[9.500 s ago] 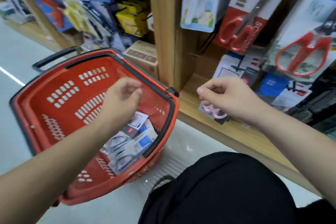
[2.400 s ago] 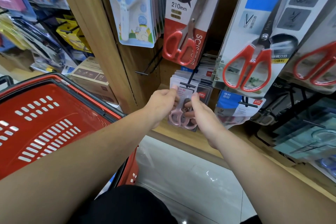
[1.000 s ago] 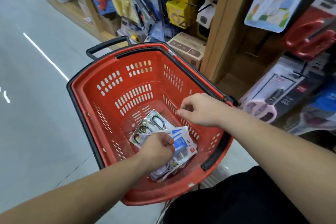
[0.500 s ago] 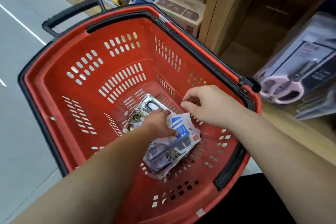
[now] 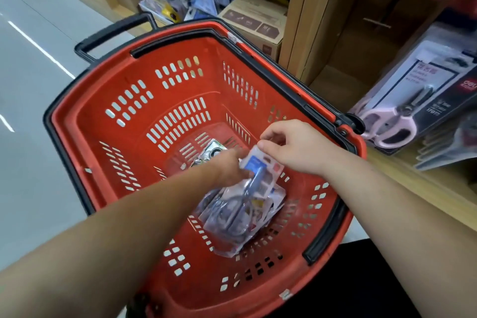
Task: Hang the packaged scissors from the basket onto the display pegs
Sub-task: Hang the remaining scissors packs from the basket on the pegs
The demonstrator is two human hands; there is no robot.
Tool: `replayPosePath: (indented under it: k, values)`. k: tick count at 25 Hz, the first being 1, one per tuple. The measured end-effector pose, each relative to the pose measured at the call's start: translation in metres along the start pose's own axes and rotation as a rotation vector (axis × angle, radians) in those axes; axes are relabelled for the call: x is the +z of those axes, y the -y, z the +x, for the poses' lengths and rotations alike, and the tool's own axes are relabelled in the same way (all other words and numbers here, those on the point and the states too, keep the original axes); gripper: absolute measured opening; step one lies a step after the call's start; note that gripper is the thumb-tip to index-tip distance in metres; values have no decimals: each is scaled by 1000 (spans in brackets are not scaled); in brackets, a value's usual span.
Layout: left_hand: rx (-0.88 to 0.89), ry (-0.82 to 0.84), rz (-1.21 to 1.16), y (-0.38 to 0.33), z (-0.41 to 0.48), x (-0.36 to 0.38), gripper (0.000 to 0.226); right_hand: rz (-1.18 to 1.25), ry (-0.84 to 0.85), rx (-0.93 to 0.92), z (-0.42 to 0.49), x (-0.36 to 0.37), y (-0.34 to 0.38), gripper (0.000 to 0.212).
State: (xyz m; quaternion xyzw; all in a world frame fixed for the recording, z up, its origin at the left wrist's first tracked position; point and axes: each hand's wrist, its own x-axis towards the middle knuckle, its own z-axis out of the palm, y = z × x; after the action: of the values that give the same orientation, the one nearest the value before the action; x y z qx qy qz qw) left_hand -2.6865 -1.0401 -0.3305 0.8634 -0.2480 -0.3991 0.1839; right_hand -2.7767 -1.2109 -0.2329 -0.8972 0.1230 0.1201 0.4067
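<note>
Now both hands are down in the red basket (image 5: 85,121). A couple of seconds ago they were up at the display seating a pink scissors pack (image 5: 397,116). That pack hangs on the display at right, so we count it as done and read this as the next pick.

Half a second ago the blue-card scissors pack (image 5: 254,162) lay flat on the pile of packs (image 5: 232,227). Its top end is now tipped up off the pile.

The right hand (image 5: 296,148) pinches the pack's top edge between thumb and forefinger. The left hand (image 5: 224,166) is at the pack's left side. Its fingers are blurred and hidden by the card, so we cannot tell whether it grips or only steadies. The hands are close together, one on each side of the pack.

We judge the pack is coming free but has not left the basket. A silver pack (image 5: 213,151) lies further back on the basket floor, partly behind the left hand, so more remain.

For edges, the pile sits low, toward the near right of the basket, with tall slotted walls round it. The handle hinge (image 5: 347,124) on the right rim stands between the hands and the display. The way out looks to be straight up, then right over that rim.

The wooden shelf ledge (image 5: 426,188) runs just beyond the rim. A cardboard box (image 5: 253,20) sits behind the far rim. Bare floor (image 5: 31,162) lies to the left. Above the basket we see nothing in the way.
</note>
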Motion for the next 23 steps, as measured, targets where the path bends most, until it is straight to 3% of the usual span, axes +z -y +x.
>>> replayPosePath:
  k: [2,5,8,10,12,14,18,21,23]
  values:
    - [70,-71,-165,-3,-20,-39,25,46,-4,15,-2,-2,2,32]
    - [165,-249,-385,-2,-62,-89,26,204,-97,47,-9,-7,13,72]
    - [307,-388,-560,-19,-106,-120,27,375,-166,67,-20,-5,35,91]
    - [385,-434,-643,-41,-126,-128,28,515,-209,5,-25,-1,52,82]
    - [427,-496,-735,-61,-137,-129,30,691,-318,-52,-30,-4,70,51]
    - [503,-515,-821,-83,-143,-130,28,808,-442,-82,-38,-18,85,34]
    - [600,-508,-890,-133,-159,-121,27,856,-575,-162,-62,-51,96,50]
    - [633,-377,-1050,-152,-157,-104,28,739,-665,-141,-84,-65,86,56]
    - [551,-295,-1051,-154,-149,-93,34,599,-738,-172,-99,-75,75,54]
